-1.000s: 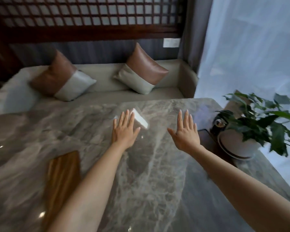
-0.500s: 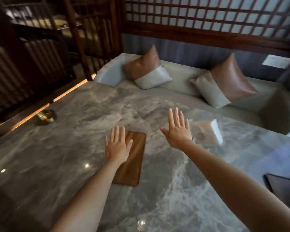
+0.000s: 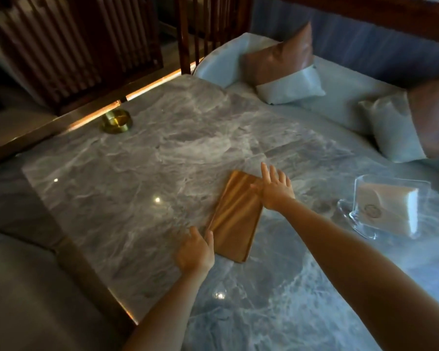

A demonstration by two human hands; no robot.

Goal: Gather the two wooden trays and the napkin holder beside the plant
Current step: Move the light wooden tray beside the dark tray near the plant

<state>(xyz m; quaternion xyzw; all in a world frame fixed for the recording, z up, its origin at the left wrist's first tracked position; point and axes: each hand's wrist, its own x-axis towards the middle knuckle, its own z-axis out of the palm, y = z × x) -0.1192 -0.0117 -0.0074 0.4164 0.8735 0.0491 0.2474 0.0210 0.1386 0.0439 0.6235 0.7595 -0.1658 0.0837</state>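
Note:
A light wooden tray lies flat on the grey marble table, near its middle. My left hand rests at the tray's near left edge, fingers loosely curled, holding nothing. My right hand hovers over the tray's far right corner with fingers spread. A clear napkin holder with white napkins inside sits on the table to the right of my right arm. The second tray and the plant are out of view.
A brass ashtray stands near the table's far left edge. A sofa with brown and grey cushions runs along the far side. A dark wooden screen stands behind on the left.
The view has swung left; the plant and dark tray have left the frame. Both hands have come down to the light wooden tray, the left at its near edge, the right over its far corner.

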